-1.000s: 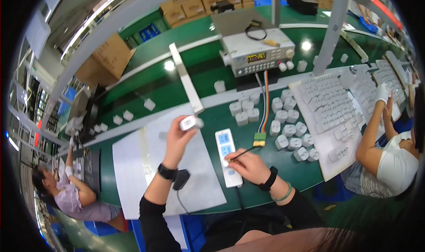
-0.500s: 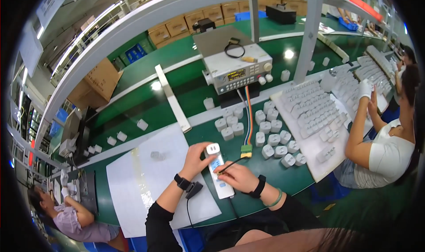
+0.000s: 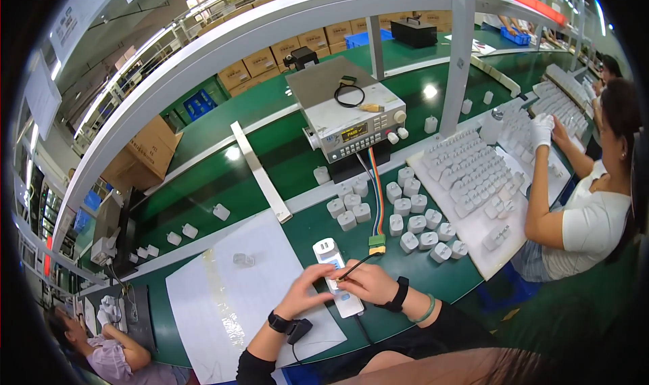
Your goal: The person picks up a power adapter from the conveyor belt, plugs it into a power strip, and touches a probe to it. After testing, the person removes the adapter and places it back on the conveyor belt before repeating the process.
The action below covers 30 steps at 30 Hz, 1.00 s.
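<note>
Pinches the black cable [image 3: 360, 262] in the right hand [image 3: 372, 283], parts the fingers of the left hand [image 3: 301, 293] beside the power strip [image 3: 349, 305] near the desk's [image 3: 433, 285] front edge, and could loosen the charger [image 3: 326, 246] at the strip's far end by tugging sideways.

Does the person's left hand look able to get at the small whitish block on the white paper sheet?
Probably yes: only bare white paper sheet seems to separate the left hand from the small whitish block.
</note>
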Tool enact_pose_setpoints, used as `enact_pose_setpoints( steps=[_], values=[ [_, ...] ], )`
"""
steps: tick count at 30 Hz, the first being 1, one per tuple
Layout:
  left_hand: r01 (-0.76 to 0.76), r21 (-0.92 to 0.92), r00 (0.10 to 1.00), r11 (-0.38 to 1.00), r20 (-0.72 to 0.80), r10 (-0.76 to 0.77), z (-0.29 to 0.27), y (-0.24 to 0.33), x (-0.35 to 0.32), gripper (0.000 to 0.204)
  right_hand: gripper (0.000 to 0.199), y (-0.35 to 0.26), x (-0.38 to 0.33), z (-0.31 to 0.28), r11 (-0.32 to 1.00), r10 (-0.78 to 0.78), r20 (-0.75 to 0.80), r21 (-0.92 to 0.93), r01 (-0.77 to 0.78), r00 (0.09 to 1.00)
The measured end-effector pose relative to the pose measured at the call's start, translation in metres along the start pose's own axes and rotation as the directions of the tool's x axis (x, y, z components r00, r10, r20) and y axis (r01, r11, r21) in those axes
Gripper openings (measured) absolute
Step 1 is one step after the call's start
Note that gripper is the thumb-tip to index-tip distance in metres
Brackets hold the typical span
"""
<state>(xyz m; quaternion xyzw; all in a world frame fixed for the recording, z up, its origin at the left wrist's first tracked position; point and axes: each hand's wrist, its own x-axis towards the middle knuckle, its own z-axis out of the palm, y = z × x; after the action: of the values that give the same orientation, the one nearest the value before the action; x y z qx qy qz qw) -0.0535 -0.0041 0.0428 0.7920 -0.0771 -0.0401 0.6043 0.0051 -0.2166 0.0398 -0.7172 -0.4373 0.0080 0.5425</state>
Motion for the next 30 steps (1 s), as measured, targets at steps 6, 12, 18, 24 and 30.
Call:
enact_pose_setpoints(
  steps=[6,12,18,24,30],
  values=[
    [-0.172,0.221,0.985,0.960,0.012,0.173,0.016,-0.012,0.009,0.040,0.010,-0.017,0.016,-0.019,0.991,-0.115,-0.276,0.028,0.128,0.954],
    [-0.227,0.211,0.973,0.951,0.017,0.228,0.012,-0.017,0.008,0.041,0.014,0.001,0.072,-0.019,0.986,0.128,-0.162,0.125,-0.108,0.978],
    [-0.249,0.253,0.968,0.935,0.078,0.237,0.007,-0.024,0.003,0.041,0.015,0.023,0.068,0.001,0.995,0.100,-0.092,0.004,-0.100,0.991],
    [-0.169,0.231,0.985,0.958,0.058,0.160,0.006,-0.006,0.000,0.043,0.018,0.022,0.073,0.003,0.989,0.136,-0.042,-0.053,-0.138,0.990],
    [-0.175,0.216,0.893,0.961,-0.377,0.247,-0.086,0.058,0.106,0.046,0.019,0.045,0.058,0.005,0.990,0.114,-0.133,-0.069,-0.124,0.985]
  ],
)
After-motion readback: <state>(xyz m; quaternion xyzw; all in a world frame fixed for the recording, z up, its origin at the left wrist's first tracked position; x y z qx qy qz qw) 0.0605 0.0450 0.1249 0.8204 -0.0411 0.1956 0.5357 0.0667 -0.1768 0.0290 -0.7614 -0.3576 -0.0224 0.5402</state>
